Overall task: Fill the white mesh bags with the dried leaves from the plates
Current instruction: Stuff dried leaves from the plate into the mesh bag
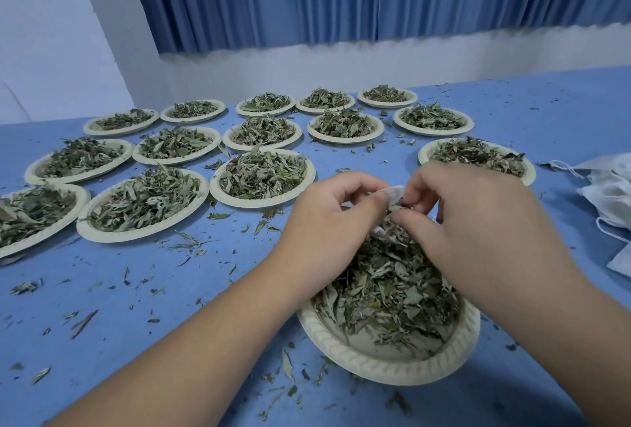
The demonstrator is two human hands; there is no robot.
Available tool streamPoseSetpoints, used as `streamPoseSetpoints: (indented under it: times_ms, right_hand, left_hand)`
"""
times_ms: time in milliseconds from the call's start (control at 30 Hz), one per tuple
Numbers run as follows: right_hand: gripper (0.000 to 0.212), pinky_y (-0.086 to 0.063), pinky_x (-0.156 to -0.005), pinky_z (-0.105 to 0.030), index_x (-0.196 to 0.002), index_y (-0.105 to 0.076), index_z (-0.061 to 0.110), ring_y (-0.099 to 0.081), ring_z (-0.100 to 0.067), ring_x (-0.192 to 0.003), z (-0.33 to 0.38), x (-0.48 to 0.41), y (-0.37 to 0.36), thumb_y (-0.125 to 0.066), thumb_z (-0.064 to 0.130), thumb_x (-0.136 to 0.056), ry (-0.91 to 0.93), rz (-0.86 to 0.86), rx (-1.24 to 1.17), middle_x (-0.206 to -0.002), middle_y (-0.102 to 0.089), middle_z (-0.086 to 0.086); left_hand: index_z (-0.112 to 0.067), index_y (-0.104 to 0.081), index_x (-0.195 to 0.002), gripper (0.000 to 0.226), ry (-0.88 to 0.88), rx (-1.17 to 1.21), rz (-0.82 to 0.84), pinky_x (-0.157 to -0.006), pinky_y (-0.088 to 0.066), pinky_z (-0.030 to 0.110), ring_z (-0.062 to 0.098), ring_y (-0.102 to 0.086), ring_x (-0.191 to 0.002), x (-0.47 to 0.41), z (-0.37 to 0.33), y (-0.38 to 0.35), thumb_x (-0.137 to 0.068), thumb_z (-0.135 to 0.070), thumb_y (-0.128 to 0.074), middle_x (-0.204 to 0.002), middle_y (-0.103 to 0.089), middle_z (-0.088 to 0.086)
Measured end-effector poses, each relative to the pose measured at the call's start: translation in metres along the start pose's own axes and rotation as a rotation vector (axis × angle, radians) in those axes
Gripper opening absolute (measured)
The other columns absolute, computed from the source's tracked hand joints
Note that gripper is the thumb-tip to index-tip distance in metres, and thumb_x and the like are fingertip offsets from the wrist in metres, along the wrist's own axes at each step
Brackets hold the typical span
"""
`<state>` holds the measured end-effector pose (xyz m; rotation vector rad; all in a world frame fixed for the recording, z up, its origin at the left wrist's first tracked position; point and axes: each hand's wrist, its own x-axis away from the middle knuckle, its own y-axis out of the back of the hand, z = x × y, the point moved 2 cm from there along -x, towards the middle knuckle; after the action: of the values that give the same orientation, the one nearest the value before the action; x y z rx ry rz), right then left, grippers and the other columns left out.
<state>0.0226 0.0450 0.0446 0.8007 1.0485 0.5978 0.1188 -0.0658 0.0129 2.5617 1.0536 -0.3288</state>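
Left hand (327, 221): fingers pinch the bag (393, 193) rim.
Right hand (478, 225): fingers pinch the opposite rim, above the leaves (386, 283).
Advice: hold the mouth wide; keep the plate (386, 367) beneath the fingers.

A blue table (170, 290) carries a near plate (392, 368) of dried leaves (386, 286). Beyond it stand more heaped plates (263, 203), to its right lie white mesh bags (611, 197), and loose leaf bits (83, 322) lie around it.

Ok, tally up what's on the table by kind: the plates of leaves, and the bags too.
Far plates of dried leaves: 14
Near plate under the hands: 1
Mesh bag pinched by left hand and right hand: 1
Total: 16
The heap of spare bags at the right edge is too bunched to count.
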Motion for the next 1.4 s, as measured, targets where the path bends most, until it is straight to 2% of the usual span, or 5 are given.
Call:
streamPoseSetpoints:
  times_ms: [367,533,667,933,1400]
  right_hand:
    - [0.026,-0.041,-0.068,-0.015,-0.079,-0.067,0.034,-0.055,0.003,-0.075,-0.017,-0.009,0.018,-0.049,0.053,-0.082,-0.013,0.002,-0.414,-0.082,-0.062,0.015]
    - [0.06,-0.043,-0.068,-0.02,-0.097,-0.048,0.044,-0.057,0.004,-0.08,-0.018,-0.006,0.017,-0.048,0.083,-0.051,-0.038,0.165,-0.346,-0.104,-0.047,0.025]
    - [0.083,-0.043,-0.065,-0.014,-0.109,-0.04,0.047,-0.057,0.003,-0.076,-0.01,-0.003,0.007,-0.067,0.078,-0.037,-0.01,0.221,-0.316,-0.106,-0.038,0.025]
    - [0.013,-0.05,-0.065,-0.028,-0.081,-0.068,0.029,-0.058,-0.008,-0.067,-0.008,-0.004,0.005,-0.074,0.027,-0.07,0.068,-0.084,-0.324,-0.08,-0.061,0.007]
    - [0.016,-0.047,-0.064,-0.02,-0.085,-0.073,0.023,-0.056,-0.006,-0.061,0.002,-0.001,-0.006,-0.076,0.012,-0.075,0.126,-0.13,-0.272,-0.071,-0.062,0.008]
  left_hand:
    - [-0.014,-0.071,-0.079,0.016,0.099,0.087,-0.087,-0.039,-0.033,0.01,-0.002,-0.05,-0.037,0.0,0.0,0.007,-0.093,-0.016,-0.062,-0.061,-0.046,0.005]
    - [-0.016,-0.07,-0.082,0.014,0.117,0.113,-0.101,-0.039,-0.033,0.008,-0.001,-0.051,-0.036,0.0,0.0,0.01,-0.093,-0.016,-0.061,-0.049,-0.051,-0.013]
    - [-0.016,-0.07,-0.08,0.014,0.107,0.084,-0.128,-0.041,-0.035,0.008,-0.001,-0.054,-0.039,0.0,-0.002,0.009,-0.092,-0.017,-0.062,-0.051,-0.053,-0.014]
    - [-0.026,-0.073,-0.081,0.011,0.065,0.033,-0.099,-0.042,-0.032,0.01,-0.002,-0.051,-0.041,0.0,-0.003,0.006,-0.089,-0.028,-0.066,-0.054,-0.053,-0.013]
    - [-0.025,-0.073,-0.079,0.021,-0.025,0.068,-0.134,-0.041,-0.032,0.005,-0.005,-0.047,-0.039,0.002,-0.013,0.001,-0.092,-0.013,-0.061,-0.048,-0.055,-0.018]
